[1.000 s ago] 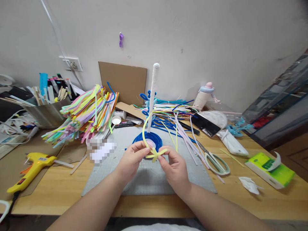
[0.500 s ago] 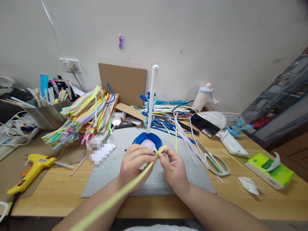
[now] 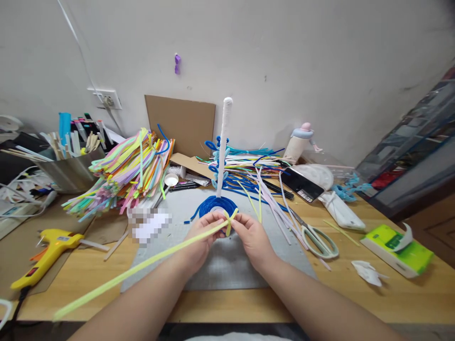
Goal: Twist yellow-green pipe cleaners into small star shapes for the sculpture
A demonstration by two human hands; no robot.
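Between my two hands is a yellow pipe cleaner (image 3: 142,263), bent into small loops at one end. Its long straight tail runs down to the left over my left forearm. My left hand (image 3: 203,239) pinches it beside the loops, and my right hand (image 3: 250,237) grips the looped end from the other side. Just behind my fingers lies a coiled blue pipe-cleaner base (image 3: 204,207), partly hidden by the hands. A white wrapped stick (image 3: 223,142) stands upright at its back, with blue looped pipe cleaners (image 3: 213,168) along its left side.
A grey cutting mat (image 3: 156,270) lies under my hands. To the left are a yellow glue gun (image 3: 53,246) and a pipe-cleaner bundle (image 3: 131,166). Scissors (image 3: 322,241), a phone (image 3: 302,183), a tissue pack (image 3: 398,248) and loose lilac pipe cleaners (image 3: 273,203) are on the right.
The yellow pipe cleaner's long tail has swung left and now reaches farther toward the lower left. Both hands have turned slightly, and the small loops show more clearly between the fingertips.
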